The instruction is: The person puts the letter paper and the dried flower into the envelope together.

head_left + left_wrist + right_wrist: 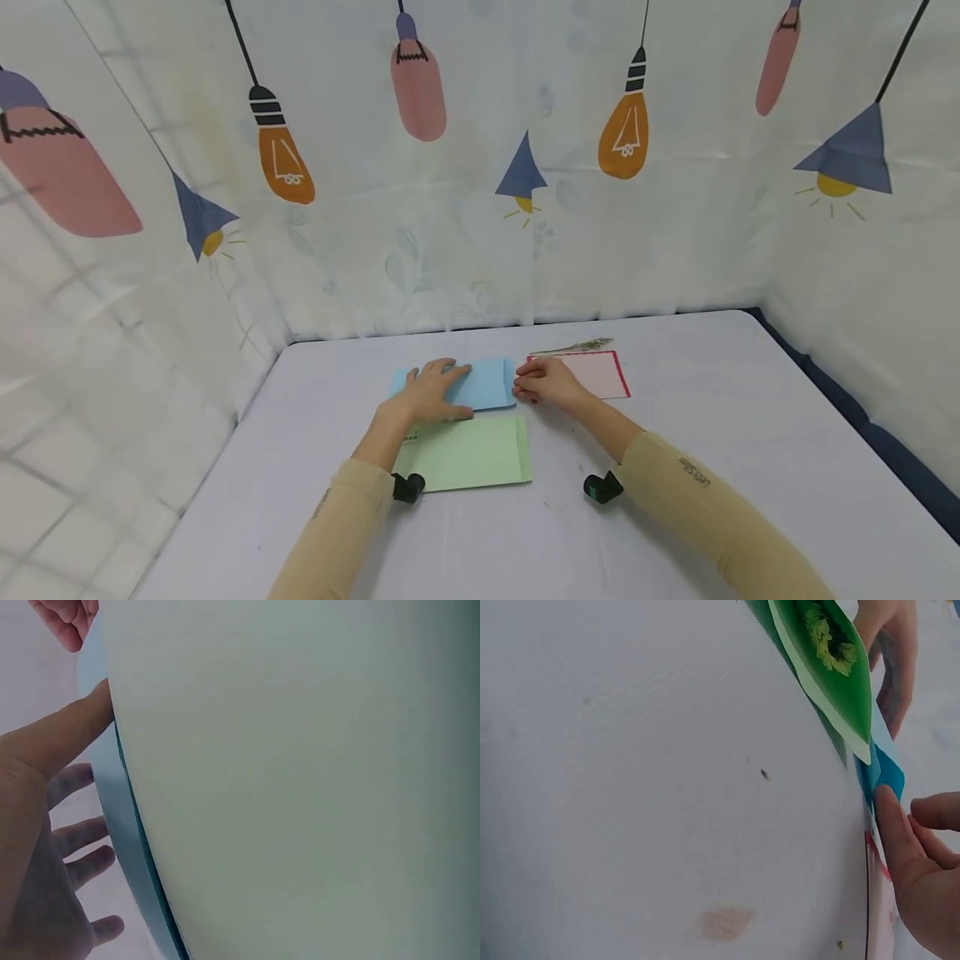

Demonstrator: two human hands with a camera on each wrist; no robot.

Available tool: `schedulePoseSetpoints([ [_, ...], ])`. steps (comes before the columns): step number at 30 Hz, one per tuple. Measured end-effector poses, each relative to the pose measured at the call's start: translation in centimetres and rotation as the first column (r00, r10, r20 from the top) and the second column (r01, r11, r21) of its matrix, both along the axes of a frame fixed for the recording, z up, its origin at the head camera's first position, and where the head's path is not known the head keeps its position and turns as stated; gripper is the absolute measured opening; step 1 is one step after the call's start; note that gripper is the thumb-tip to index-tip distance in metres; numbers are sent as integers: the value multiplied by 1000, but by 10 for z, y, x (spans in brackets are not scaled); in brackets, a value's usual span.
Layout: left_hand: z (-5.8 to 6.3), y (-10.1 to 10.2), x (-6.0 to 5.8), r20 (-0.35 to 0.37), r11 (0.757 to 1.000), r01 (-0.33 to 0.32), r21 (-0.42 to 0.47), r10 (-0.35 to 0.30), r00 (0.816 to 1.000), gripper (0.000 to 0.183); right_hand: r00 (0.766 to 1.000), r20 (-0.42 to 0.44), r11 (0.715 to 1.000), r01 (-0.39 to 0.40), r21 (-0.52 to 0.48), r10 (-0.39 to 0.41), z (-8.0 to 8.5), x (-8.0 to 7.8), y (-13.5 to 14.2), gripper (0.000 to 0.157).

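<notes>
A light blue envelope (486,383) lies on the white table, its end flap toward the right. My left hand (429,392) rests across its left part with the fingers spread and the thumb at the near edge. At the right end of the blue envelope is my right hand (553,382); in the right wrist view one fingertip (887,799) touches the envelope's end, while the thumb stays apart. Nearer to me lies a pale green envelope (465,454). Its open end shows a yellow-green dried flower (832,641) inside, in the right wrist view.
A pink card with a red border (600,377) lies partly behind my right hand. Beyond it is a thin dried sprig (581,346). White curtains (480,267) printed with lamps surround the table (675,517). Small specks (764,774) dot the tabletop.
</notes>
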State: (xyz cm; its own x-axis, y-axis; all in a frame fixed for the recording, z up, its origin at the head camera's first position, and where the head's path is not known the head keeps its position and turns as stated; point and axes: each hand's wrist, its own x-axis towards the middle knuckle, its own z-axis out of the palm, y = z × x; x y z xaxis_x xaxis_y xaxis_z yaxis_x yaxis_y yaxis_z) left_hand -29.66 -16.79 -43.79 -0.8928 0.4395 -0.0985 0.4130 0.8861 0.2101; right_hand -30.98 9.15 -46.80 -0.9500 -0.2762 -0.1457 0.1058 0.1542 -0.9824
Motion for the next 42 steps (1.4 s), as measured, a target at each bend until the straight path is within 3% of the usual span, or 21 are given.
schedulePoseSetpoints([
  [9, 0, -2, -5, 42, 1000, -6, 0, 6, 999, 90, 1000, 21, 996, 9, 86, -11, 2, -6, -16, 23],
  [19, 0, 0, -10, 65, 999, -28, -31, 30, 997, 95, 1000, -9, 972, -9, 235, 12, 1, -12, -26, 22],
  [29, -2, 2, -11, 78, 999, -29, -28, 31, 997, 95, 997, -5, 968, -78, 239, 81, -2, -18, -22, 22],
  [36, -3, 0, -15, 108, 999, -29, -21, 31, 994, 100, 993, -35, 939, -94, 330, 112, -1, -16, -19, 26],
  [42, -3, -5, -19, 111, 999, -33, -17, 35, 993, 103, 990, -50, 936, -105, 335, 129, -3, -17, -17, 29],
])
